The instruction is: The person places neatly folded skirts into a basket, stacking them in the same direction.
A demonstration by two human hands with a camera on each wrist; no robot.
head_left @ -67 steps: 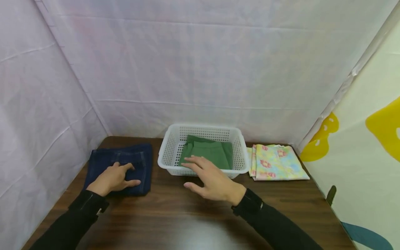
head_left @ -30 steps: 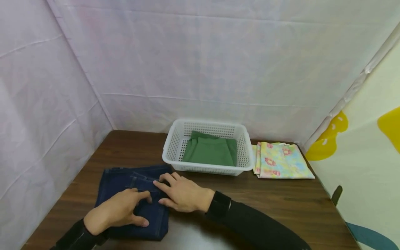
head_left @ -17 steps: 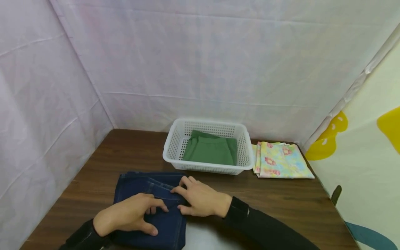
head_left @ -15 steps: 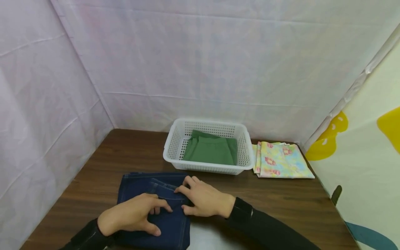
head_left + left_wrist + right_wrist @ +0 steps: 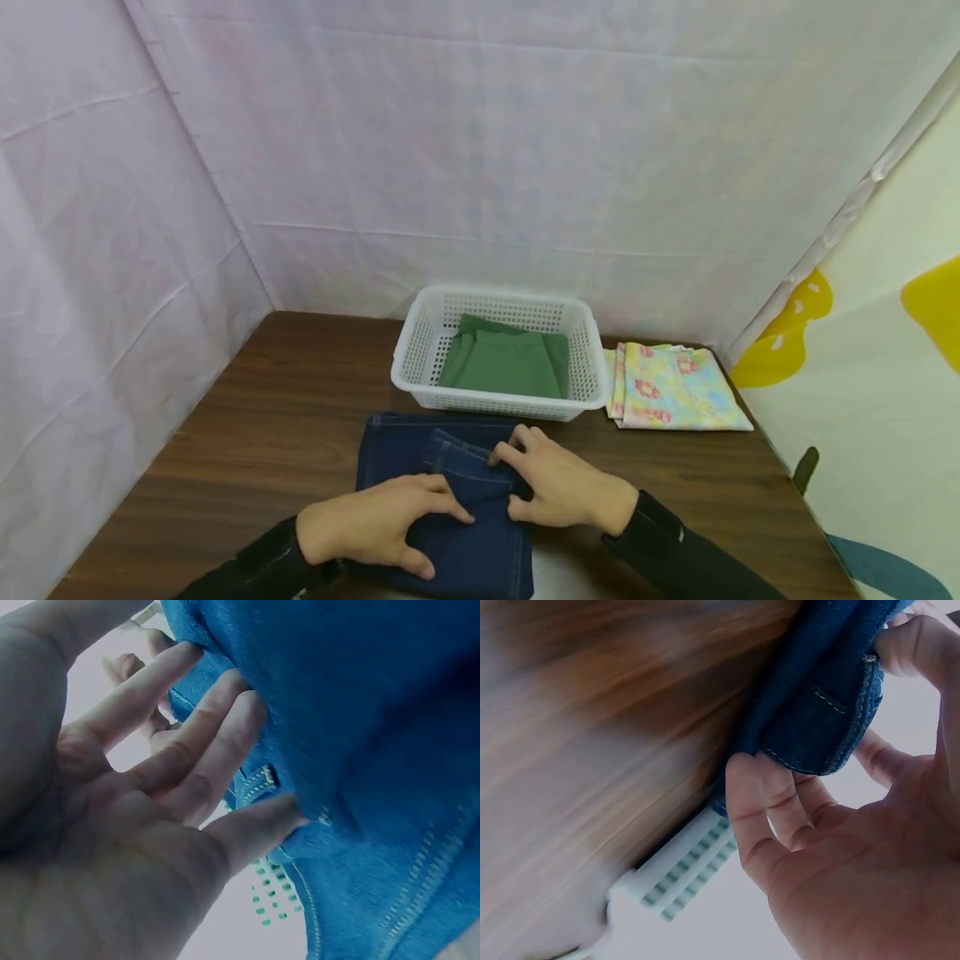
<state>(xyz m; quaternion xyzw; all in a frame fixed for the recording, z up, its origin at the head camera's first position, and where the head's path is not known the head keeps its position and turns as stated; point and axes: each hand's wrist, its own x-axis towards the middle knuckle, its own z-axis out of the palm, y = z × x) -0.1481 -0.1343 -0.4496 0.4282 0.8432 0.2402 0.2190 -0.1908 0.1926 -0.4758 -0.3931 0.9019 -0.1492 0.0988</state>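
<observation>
In the head view, folded dark blue jeans (image 5: 480,542) lie on the table before the basket, a stitched pocket facing up. My left hand (image 5: 382,521) rests on their left part; the left wrist view has its fairly straight fingers (image 5: 217,742) touching the denim. At the right edge, my right hand (image 5: 566,479) has bent fingers and a thumb on the cloth. The right wrist view shows denim (image 5: 817,712) bunched between that thumb and the fingers (image 5: 754,802). Under both hands part of the jeans is hidden.
A white perforated basket (image 5: 405,354) stands behind the jeans, with a folded green garment (image 5: 513,362) inside. To its right lies a folded floral cloth (image 5: 682,387). The brown wooden table (image 5: 262,417) meets white fabric walls (image 5: 480,167) at the back and left.
Both hands have brought the jeans from the table's back left corner toward the front, then to the right along the table. The basket and floral cloth have stayed in place.
</observation>
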